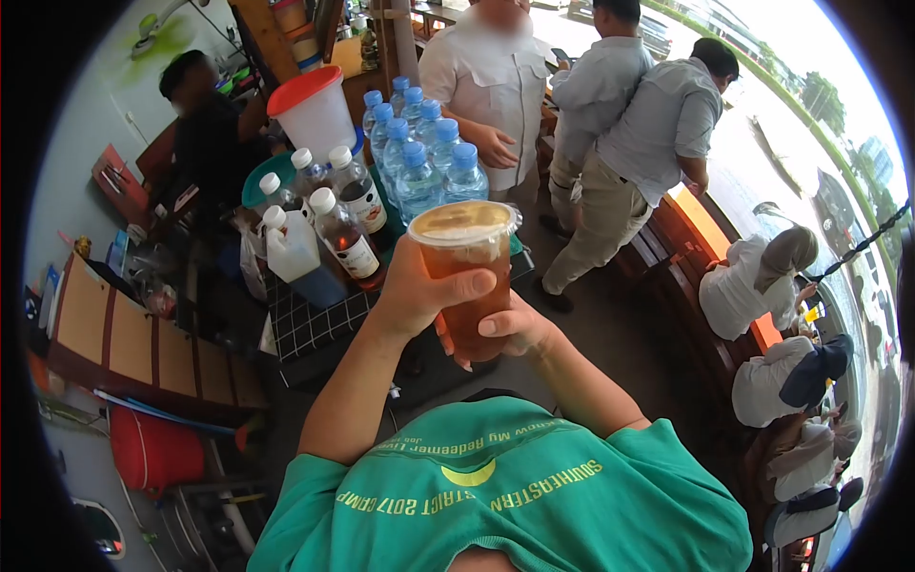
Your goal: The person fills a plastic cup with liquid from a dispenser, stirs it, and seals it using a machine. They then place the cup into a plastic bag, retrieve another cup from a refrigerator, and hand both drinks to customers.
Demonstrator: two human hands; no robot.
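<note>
A sealed plastic cup of amber iced drink (467, 286) is held upright in front of my chest. My left hand (426, 286) wraps round its side, thumb across the front. Lower down, my right hand (519, 327) grips the other side near the base. The cup's flat film lid (463, 222) faces up toward me. Just beyond the cup, a table with a black gridded cover (315, 334) bears several blue-capped water bottles (417, 179), several white-capped syrup bottles (345, 238) and a jug of dark blue liquid (303, 255).
A white bucket with a red lid (315, 110) stands behind the bottles. One person in a light shirt (491, 81) faces the table; two others (658, 124) stand beyond. People sit along an orange counter (701, 229) at right. A wooden cabinet (143, 334) is at left.
</note>
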